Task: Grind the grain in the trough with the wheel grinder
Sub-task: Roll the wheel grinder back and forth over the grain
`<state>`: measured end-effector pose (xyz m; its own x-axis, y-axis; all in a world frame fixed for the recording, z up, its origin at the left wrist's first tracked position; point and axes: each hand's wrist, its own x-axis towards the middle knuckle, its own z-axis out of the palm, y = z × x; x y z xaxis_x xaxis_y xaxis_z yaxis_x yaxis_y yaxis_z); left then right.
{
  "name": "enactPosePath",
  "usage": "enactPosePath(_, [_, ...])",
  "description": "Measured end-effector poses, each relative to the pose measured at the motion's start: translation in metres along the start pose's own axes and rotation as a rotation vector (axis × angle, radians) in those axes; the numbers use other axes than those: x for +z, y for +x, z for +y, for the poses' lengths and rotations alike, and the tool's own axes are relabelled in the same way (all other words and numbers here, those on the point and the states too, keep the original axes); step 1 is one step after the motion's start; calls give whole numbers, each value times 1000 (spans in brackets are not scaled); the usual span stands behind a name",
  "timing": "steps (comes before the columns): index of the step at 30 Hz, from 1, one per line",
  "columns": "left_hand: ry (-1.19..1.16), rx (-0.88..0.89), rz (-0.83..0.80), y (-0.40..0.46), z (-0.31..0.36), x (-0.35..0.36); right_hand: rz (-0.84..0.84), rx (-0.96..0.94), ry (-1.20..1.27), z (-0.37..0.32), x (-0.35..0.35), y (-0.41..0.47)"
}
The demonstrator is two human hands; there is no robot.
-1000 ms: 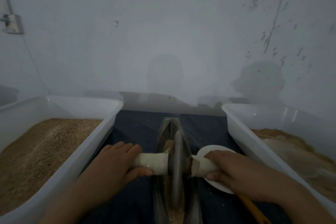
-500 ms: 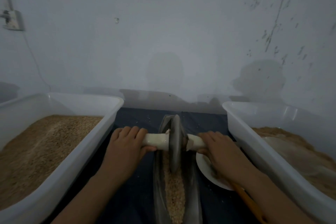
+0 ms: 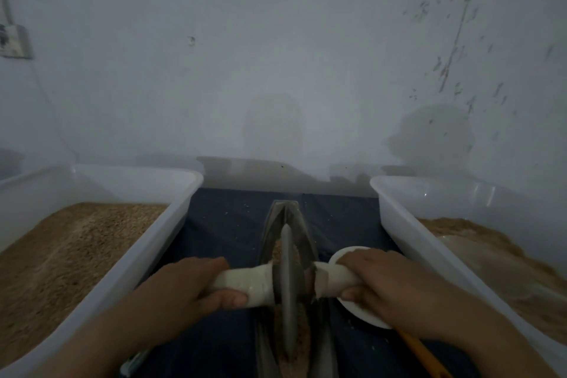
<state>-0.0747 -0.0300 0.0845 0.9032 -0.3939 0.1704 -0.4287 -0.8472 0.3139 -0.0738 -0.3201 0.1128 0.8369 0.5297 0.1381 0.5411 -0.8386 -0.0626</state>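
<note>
Gripping the white-wrapped axle on either side of the disc, both hands held the wheel grinder (image 3: pixel 287 291) upright in the trough (image 3: pixel 283 215), a narrow dark boat-shaped vessel lying lengthwise on the dark blue cloth (image 3: pixel 227 224) between two bins. Left hand (image 3: pixel 181 291): fingers curled over the top of the left handle, thumb wrapped beneath it. Right hand (image 3: pixel 389 285): fingers curled over the right handle, thumb tucked under. Grain (image 3: pixel 277 250): tan, crushed, lying in the trough channel ahead of and behind the disc. Position against half a second earlier: the wheel had come back toward the person, from near the far tip of the trough to about its middle, leaving the pointed far end bare and exposed; both hands had drawn back with it, their hold on the handles unchanged. White dish (image 3: pixel 365 316): on the cloth just right of the trough, partly under the right hand. Orange handle (image 3: pixel 420 353): lying beneath the right wrist, its head hidden. Left bin (image 3: pixel 171 224): white plastic, filled with whole brown grain. Right bin (image 3: pixel 408 230): white plastic, holding finer tan meal. Wall (image 3: pixel 276 55): pale, marked with dark flecks at right.
</note>
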Motion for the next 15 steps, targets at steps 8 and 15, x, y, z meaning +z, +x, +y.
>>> enactPosePath(8, [376,-70,411,36,9,26,320,101,-128,25,46,37])
enactPosePath(15, [362,38,357,27,5,21,197,84,-114,21,42,24])
